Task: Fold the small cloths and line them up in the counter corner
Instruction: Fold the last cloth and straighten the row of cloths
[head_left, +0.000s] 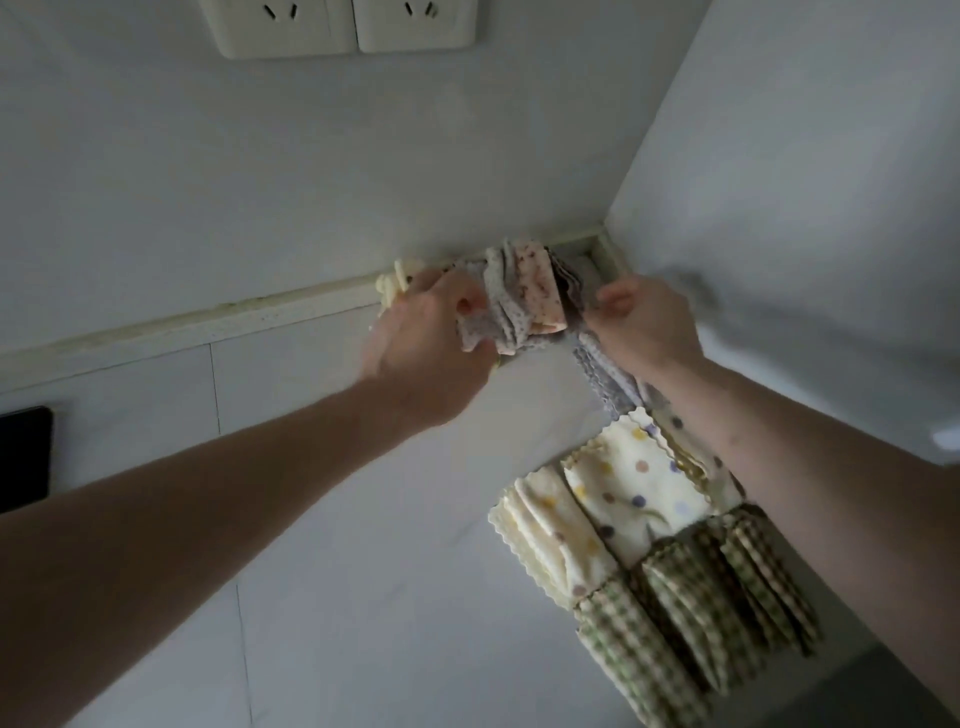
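Observation:
A bunch of folded small cloths (519, 296), grey dotted and pink speckled, stands on edge in the counter corner. My left hand (431, 343) grips its left side, fingers curled into the fabric. My right hand (644, 322) pinches the cloths at the right side. A cream cloth (389, 286) peeks out behind my left hand. A grey scalloped cloth (608, 379) lies under my right wrist. Nearer me lie cream dotted cloths (634, 483) and green checked folded cloths (691, 608) in a row along the right wall.
White counter (415, 519) meets a white back wall (363, 171) and a right wall (805, 182). Two wall sockets (343, 21) sit at the top. A black object (23, 452) is at the left edge.

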